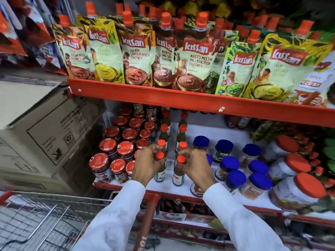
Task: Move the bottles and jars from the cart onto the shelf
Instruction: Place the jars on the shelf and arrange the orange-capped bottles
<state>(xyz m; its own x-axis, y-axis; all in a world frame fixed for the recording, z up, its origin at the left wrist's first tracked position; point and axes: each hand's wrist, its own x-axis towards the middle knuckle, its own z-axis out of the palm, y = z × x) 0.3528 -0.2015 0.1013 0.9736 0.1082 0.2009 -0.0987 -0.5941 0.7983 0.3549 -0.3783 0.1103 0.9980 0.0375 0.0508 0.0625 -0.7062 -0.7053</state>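
Note:
Two slim sauce bottles with orange caps stand at the front of the white middle shelf [170, 185]. My left hand [147, 164] grips the neck of the left bottle [159, 173]. My right hand [194, 166] grips the neck of the right bottle [179, 175]. Each bottle heads a row of like bottles [164, 131] running back into the shelf. The wire cart [36, 220] is at the lower left; I see no bottles or jars in its visible part.
Red-lidded jars [118, 151] crowd the shelf left of the bottles, blue-lidded jars [233, 169] and big orange-lidded tubs [297, 167] to the right. Chutney pouches [195, 57] fill the red shelf above. A cardboard box [45, 131] sits at the left over the cart.

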